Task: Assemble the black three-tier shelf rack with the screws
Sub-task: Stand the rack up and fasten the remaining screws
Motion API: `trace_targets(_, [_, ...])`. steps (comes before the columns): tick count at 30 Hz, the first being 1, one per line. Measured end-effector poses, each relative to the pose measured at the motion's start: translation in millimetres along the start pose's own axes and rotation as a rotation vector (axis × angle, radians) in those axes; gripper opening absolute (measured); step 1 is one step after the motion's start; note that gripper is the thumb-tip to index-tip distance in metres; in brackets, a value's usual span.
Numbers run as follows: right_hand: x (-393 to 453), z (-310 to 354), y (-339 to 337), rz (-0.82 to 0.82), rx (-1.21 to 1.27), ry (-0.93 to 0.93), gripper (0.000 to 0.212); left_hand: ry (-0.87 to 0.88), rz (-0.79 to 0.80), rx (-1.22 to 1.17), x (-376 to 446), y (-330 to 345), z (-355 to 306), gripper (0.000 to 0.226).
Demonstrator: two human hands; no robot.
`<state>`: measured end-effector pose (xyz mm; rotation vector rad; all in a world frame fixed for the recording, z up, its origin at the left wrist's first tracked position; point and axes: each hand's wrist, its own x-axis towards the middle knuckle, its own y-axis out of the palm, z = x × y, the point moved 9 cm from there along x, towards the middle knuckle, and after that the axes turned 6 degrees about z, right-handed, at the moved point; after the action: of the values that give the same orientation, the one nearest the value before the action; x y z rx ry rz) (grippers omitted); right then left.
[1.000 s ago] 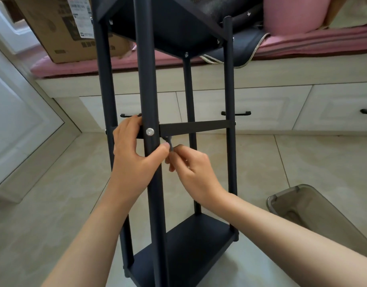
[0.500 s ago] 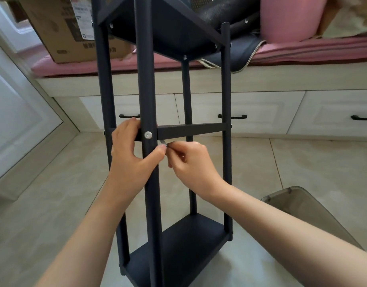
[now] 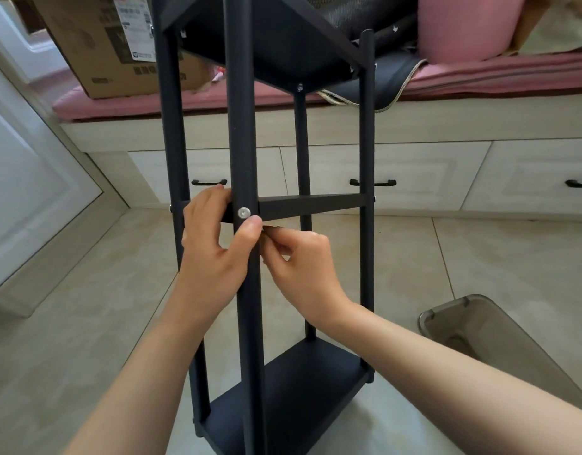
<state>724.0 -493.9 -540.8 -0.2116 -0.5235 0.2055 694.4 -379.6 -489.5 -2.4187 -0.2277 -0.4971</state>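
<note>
The black shelf rack (image 3: 365, 159) stands upright on the tiled floor, with a bottom shelf (image 3: 292, 399), a thin middle shelf (image 3: 315, 205) seen edge-on and a top shelf overhead. A silver screw (image 3: 244, 212) sits in the near post (image 3: 246, 323) at the middle shelf's height. My left hand (image 3: 214, 247) grips the near post and the shelf edge, thumb just under the screw. My right hand (image 3: 302, 267) is right of the post, fingers curled and pinching a small dark tool under the middle shelf; the tool is mostly hidden.
A grey plastic bin (image 3: 499, 343) stands on the floor at the right. Behind the rack runs a white drawer bench (image 3: 447, 178) with a pink cushion, a cardboard box (image 3: 112, 44) and dark fabric on top. A white door (image 3: 26, 192) is at the left.
My right hand has risen closer to the underside of the middle shelf and turned the small tool. My left hand keeps its grip on the post.
</note>
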Motion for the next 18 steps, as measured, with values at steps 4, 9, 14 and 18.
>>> trace_targets(4, [1, -6, 4, -0.062, -0.028, -0.011, 0.015, 0.027, -0.006, -0.010, 3, 0, 1, 0.049])
trace_targets(9, [6, -15, 16, -0.052, 0.029, 0.000, 0.016, 0.014, -0.037, -0.040, 2, -1, 6, 0.044])
trace_targets(14, [13, -21, 19, -0.076, 0.064, 0.032, 0.017, 0.003, -0.035, -0.063, 2, 1, 10, 0.035])
trace_targets(18, [15, -28, 30, -0.045, 0.144, 0.114, 0.021, 0.020, -0.032, -0.058, 3, 3, 5, 0.030])
